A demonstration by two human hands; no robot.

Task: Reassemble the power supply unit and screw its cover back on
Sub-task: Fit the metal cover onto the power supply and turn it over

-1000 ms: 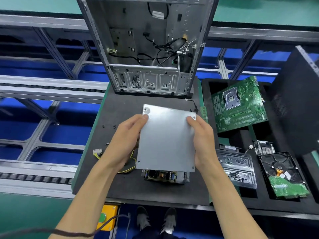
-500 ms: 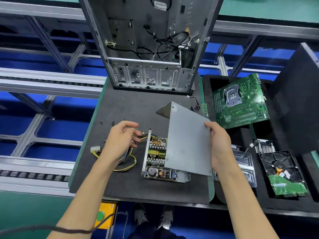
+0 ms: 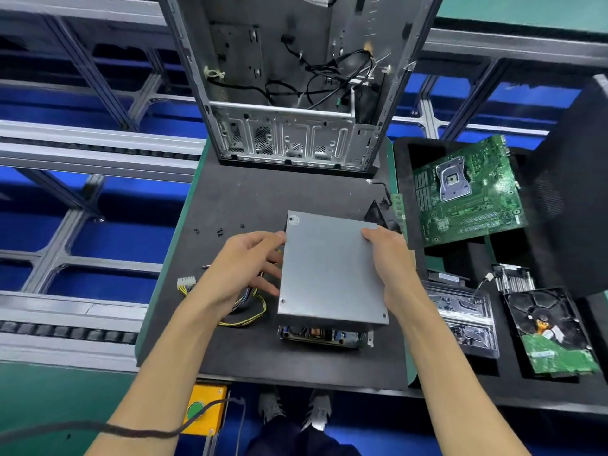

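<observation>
Mat: we work on a dark mat (image 3: 230, 350), with an open computer case (image 3: 296, 93) at 12 o'clock.
Cover: the grey metal cover (image 3: 329, 271) sits at the mat's centre, held over the power supply base (image 3: 322, 335), whose circuit board peeps out under the cover's 6 o'clock edge; its long axis runs 12 to 6.
Key relation: we judge the cover not yet seated, since the base shows at 6 o'clock while the cover stands a little above it; the next move likely needs it lowered and slid toward 6.
Right hand: our right hand (image 3: 390, 258) grips the cover's 3 o'clock edge near the far corner, fingers curled over the top face.
Left hand: our left hand (image 3: 243, 261) is at the 9 o'clock edge, fingers loosely spread, tips touching the side; we cannot tell whether it grips.
Nearer hand: both flank the cover equally.
Cable bundle: the yellow and black wires (image 3: 250, 311) trail out at 9 o'clock, beneath our left hand.
Screws: small dark screws (image 3: 219, 230) lie at 10 o'clock, nearer our left hand, apart from the cover.
</observation>
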